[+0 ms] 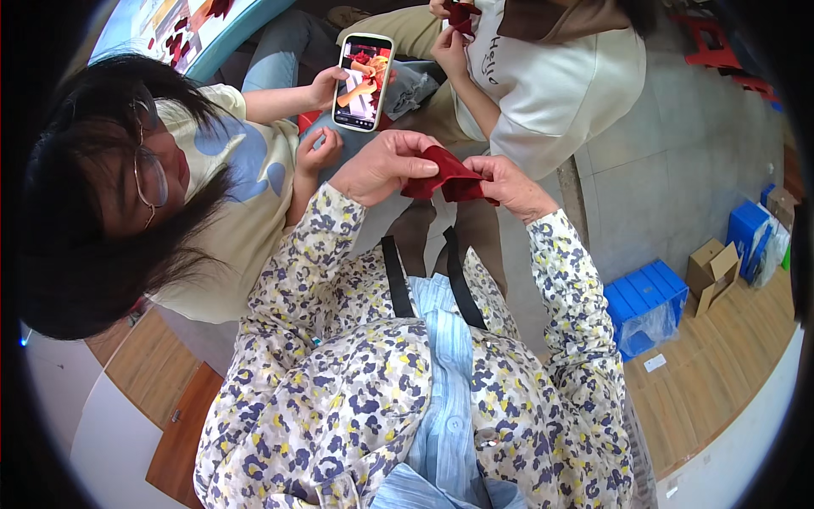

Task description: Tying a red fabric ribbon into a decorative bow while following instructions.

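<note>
Between my two hands a small piece of dark red fabric (446, 173) is stretched above my lap. My left hand (386, 167) pinches its left side, the thumb lying on top of the cloth. On the right side, my right hand (511, 184) grips the edge between thumb and fingers. The cloth is folded, with its lower edge hanging loose below the fingers. Just beyond my left hand, a person beside me holds up a phone (365, 82) in a pale case, its screen lit with a picture of hands and red material.
A second person in a white top (555, 85) sits ahead, also handling red cloth (460, 15). A table (212, 53) with red pieces is at the far left. To the right stand a blue crate (646, 299), a cardboard box (710, 270) and red stools (708, 42).
</note>
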